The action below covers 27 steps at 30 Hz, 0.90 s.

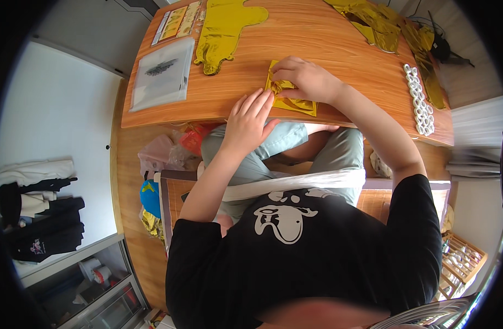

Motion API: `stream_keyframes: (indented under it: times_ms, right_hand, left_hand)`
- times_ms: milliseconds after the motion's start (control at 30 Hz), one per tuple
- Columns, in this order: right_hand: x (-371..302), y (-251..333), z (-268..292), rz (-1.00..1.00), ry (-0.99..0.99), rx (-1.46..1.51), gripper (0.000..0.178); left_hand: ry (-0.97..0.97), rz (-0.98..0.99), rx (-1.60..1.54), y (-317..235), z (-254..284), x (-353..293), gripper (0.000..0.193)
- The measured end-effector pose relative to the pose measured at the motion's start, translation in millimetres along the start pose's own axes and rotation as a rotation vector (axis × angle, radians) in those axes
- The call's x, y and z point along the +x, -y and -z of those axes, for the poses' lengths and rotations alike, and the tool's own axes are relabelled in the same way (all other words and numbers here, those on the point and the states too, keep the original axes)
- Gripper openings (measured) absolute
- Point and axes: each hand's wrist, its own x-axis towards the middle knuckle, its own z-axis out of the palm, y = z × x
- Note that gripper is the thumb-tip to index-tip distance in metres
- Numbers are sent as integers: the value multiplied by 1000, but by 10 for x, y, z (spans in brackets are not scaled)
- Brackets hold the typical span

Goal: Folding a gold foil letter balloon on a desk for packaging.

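Observation:
A folded gold foil balloon (305,107) lies near the front edge of the wooden table. My right hand (313,81) arches over it from the right, its fingers curled and its thumb bent in, closed on the crinkled foil. My left hand (248,122) reaches to the foil's left edge, fingers stretched out side by side and fingertips touching it. The thumb stands apart toward the table edge. Part of the foil is hidden under my right hand.
A larger flat gold foil balloon (221,35) lies at the far left, beside clear plastic sleeves (163,74) and a printed sheet (177,23). More gold foil (372,24) is at the far right. Several white rings (419,101) line the right side of the wooden table (306,33).

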Motion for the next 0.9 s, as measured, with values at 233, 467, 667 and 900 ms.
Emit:
stream_keyframes:
  times_ms: [233,467,667,900]
  right_hand:
    - [-74,358,74,-263,72,-214,30]
    - [-290,606,-179,-378,-85,-458,26]
    - [-373,661,-261,-419,-121,-584,29]
    - [-412,902,-277,-511,-84,-393,57]
  left_hand:
    - [-15,15,-17,-81,8,6,58]
    - [-55,58,-26,-209,11,18,50]
    - [-94,90,-72,-230,-23,24,46]
    - [-115,121,-64,-261,-98,-42,47]
